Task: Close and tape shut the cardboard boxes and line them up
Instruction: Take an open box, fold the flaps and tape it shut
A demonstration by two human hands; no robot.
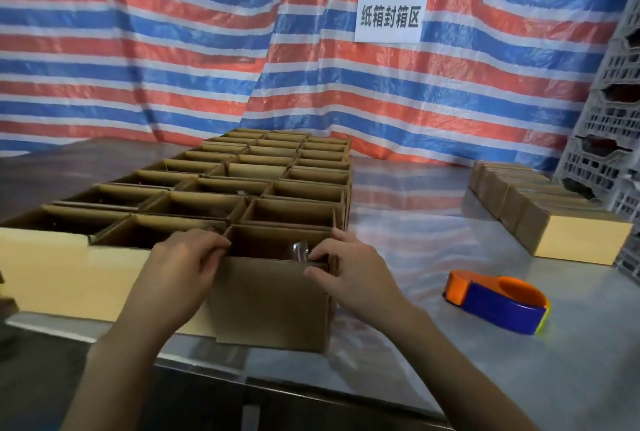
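An open brown cardboard box [273, 299] stands at the near edge of the metal table, at the front right of a block of several open boxes [263, 174]. My left hand [188, 261] grips the box's near rim at its left corner. My right hand [341, 264] pinches the near rim close to the right corner, thumb on the outer face. Something shiny [299, 250] shows inside the box between my hands. An orange and blue tape dispenser [497, 302] lies on the table to the right of my right hand, apart from it.
A row of closed boxes [540, 209] runs along the table's right side. Grey plastic crates [609, 119] are stacked behind them. A striped tarp with a white paper sign [389, 15] hangs at the back. The table's front edge [311, 371] is just below the held box.
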